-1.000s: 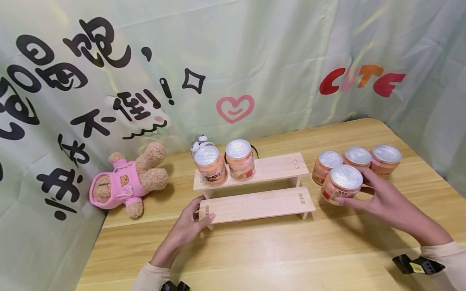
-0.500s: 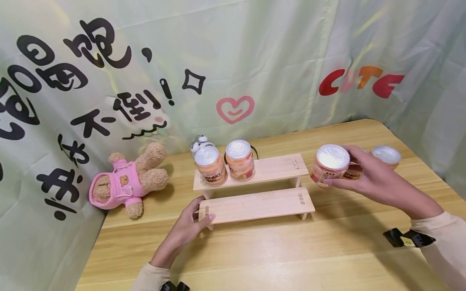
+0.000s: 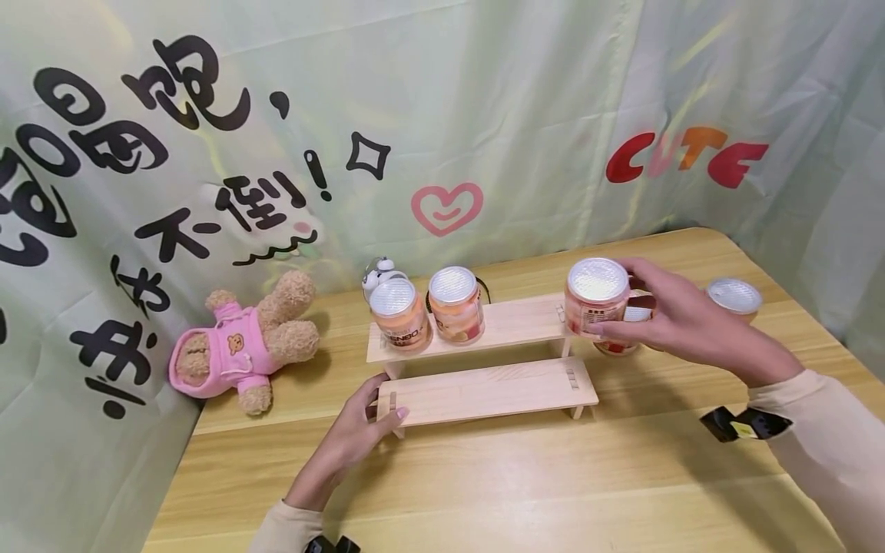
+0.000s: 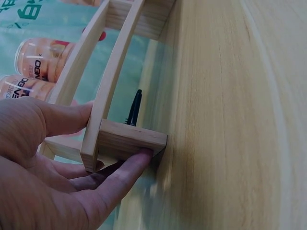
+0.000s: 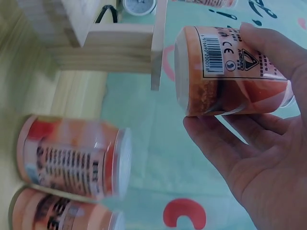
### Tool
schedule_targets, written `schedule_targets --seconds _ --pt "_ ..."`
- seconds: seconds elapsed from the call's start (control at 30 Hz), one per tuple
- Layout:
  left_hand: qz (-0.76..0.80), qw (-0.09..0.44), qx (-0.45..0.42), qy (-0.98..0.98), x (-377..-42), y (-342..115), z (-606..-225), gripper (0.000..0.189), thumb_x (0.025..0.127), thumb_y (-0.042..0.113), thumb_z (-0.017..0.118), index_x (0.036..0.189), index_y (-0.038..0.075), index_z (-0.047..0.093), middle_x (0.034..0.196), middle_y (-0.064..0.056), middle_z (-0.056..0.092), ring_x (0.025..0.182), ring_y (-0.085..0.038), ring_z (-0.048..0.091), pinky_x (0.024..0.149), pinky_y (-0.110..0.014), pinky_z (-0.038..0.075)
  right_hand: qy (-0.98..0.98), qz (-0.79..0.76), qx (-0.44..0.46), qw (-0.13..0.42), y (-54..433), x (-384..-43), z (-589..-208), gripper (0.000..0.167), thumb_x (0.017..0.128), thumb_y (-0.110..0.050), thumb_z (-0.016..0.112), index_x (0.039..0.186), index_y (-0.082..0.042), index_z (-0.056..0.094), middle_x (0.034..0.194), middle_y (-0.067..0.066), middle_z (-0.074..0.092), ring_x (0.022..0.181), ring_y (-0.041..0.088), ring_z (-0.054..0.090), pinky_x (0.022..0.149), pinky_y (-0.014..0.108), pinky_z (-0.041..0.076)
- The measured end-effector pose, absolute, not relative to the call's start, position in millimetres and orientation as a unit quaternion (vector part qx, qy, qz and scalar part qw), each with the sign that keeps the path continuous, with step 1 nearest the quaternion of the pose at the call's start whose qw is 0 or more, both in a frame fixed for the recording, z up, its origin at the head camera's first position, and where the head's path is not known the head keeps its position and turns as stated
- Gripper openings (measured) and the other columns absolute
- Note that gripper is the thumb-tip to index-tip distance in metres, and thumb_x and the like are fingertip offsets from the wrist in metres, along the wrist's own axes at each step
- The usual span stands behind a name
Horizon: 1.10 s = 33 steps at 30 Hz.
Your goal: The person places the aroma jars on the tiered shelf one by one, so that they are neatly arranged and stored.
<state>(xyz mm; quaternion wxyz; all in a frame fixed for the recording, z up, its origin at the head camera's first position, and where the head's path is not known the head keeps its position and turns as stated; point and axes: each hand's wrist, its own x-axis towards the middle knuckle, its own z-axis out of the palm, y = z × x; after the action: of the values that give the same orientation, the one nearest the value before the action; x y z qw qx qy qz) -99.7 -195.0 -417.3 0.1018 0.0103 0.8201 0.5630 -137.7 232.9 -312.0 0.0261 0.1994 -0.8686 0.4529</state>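
My right hand (image 3: pixel 698 319) grips a round jar (image 3: pixel 596 296) with a silver lid and an orange-pink printed label. It holds the jar in the air at the right end of the upper tier of a two-tier wooden shelf (image 3: pixel 484 392). In the right wrist view a gap shows between the held jar (image 5: pixel 225 72) and the shelf board (image 5: pixel 158 45). My left hand (image 3: pixel 356 426) pinches the left end of the lower tier, its thumb on top; the left wrist view shows fingers against the shelf leg (image 4: pixel 129 139). Two matching jars (image 3: pixel 401 313) stand on the upper tier's left half.
More jars stand on the table right of the shelf, one jar (image 3: pixel 734 296) plain to see, others partly behind my right hand. A plush bear (image 3: pixel 238 346) in pink lies at left. A small white alarm clock (image 3: pixel 380 273) stands behind the shelf, before a printed curtain (image 3: pixel 525 138).
My right hand has lifted the jar from beside the others and carried it left to the upper tier's right end. My left hand has stayed on the shelf.
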Motion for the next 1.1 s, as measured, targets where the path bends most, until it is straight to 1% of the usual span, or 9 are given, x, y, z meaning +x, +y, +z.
schedule_targets --seconds 0.17,0.23,0.43,0.57,0.73,1.0,1.1 --pt "0.564 0.103 0.011 0.819 -98.9 -194.7 -416.7 0.061 0.093 0.008 0.073 0.147 0.001 0.046 0.132 -0.021 0.058 0.107 -0.032 0.062 0.082 -0.035 0.054 -0.862 0.454 0.227 0.018 215.4 -149.3 -312.0 0.070 0.080 -0.019 0.089 0.139 -0.013 0.051 0.124 0.001 0.061 0.108 0.018 0.060 0.088 0.018 0.052" --pt "0.564 0.103 0.010 0.819 -98.5 -194.9 -416.6 0.061 0.093 0.008 0.073 0.147 0.001 0.046 0.132 -0.021 0.058 0.107 -0.032 0.061 0.082 -0.034 0.054 -0.859 0.452 0.238 0.016 208.8 -154.5 -314.0 0.072 0.080 -0.018 0.088 0.141 -0.011 0.050 0.126 0.002 0.061 0.110 0.019 0.059 0.089 0.020 0.052" --pt "0.564 0.101 0.011 0.819 -98.5 -194.4 -416.4 0.060 0.093 0.008 0.073 0.146 0.001 0.046 0.133 -0.021 0.058 0.107 -0.033 0.061 0.081 -0.034 0.054 -0.854 0.448 0.263 0.012 192.3 -167.6 -320.0 0.075 0.082 -0.019 0.087 0.144 -0.007 0.047 0.130 0.006 0.060 0.116 0.025 0.058 0.091 0.034 0.053" --pt "0.565 0.099 0.012 0.819 -99.2 -194.6 -417.2 0.060 0.093 0.007 0.073 0.146 0.002 0.047 0.134 -0.020 0.058 0.107 -0.033 0.061 0.081 -0.035 0.055 -0.843 0.463 0.273 -0.003 183.0 -175.0 -323.5 0.073 0.084 -0.019 0.085 0.144 -0.004 0.045 0.130 0.009 0.059 0.116 0.027 0.057 0.091 0.039 0.056" --pt "0.572 0.100 0.014 0.814 -100.2 -194.6 -418.0 0.060 0.093 0.007 0.072 0.147 0.002 0.046 0.133 -0.021 0.057 0.107 -0.034 0.061 0.082 -0.035 0.055 -0.825 0.494 0.275 -0.021 174.1 -180.6 -325.9 0.070 0.086 -0.015 0.083 0.142 -0.001 0.044 0.130 0.013 0.058 0.118 0.030 0.056 0.093 0.038 0.057" --pt "0.568 0.102 0.006 0.817 -100.2 -194.4 -418.2 0.060 0.092 0.008 0.073 0.146 0.002 0.047 0.132 -0.019 0.058 0.107 -0.033 0.061 0.083 -0.036 0.055 -0.815 0.513 0.267 -0.031 168.7 -182.4 -328.4 0.070 0.086 -0.015 0.083 0.143 -0.003 0.044 0.131 0.013 0.056 0.117 0.029 0.055 0.091 0.035 0.058" --pt "0.568 0.101 0.005 0.817 -99.8 -194.4 -417.9 0.060 0.092 0.008 0.073 0.146 0.002 0.047 0.132 -0.019 0.059 0.107 -0.033 0.061 0.083 -0.037 0.055 -0.815 0.513 0.267 -0.033 168.7 -182.5 -329.0 0.071 0.086 -0.015 0.083 0.144 -0.003 0.043 0.131 0.013 0.056 0.118 0.030 0.056 0.092 0.036 0.057"
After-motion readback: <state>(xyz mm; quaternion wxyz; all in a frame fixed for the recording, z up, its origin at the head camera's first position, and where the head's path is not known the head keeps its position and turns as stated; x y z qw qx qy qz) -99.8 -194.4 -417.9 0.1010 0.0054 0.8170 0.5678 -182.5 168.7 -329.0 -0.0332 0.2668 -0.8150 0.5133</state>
